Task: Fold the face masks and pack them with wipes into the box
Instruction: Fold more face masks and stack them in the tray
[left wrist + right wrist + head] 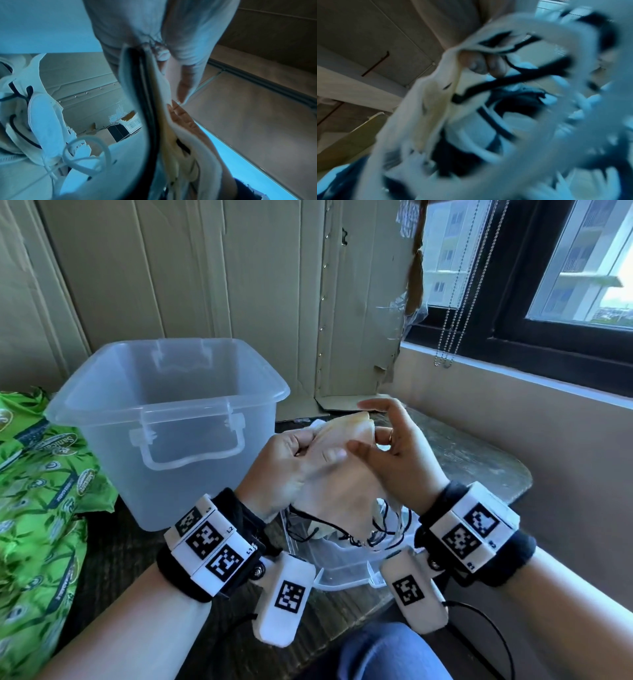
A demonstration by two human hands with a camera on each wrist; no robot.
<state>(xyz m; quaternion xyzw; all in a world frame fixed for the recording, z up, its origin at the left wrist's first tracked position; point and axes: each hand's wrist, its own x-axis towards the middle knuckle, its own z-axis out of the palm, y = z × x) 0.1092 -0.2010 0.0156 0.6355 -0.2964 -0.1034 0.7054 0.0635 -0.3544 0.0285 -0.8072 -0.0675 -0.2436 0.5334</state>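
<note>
While the left hand curls its fingers round a cream face mask and grips it, the right hand at its 3 o'clock touches the mask's edge with loosely spread fingers. Black ear loops dangle at 6 o'clock; the clear box stands on the counter at 9 o'clock.
</note>
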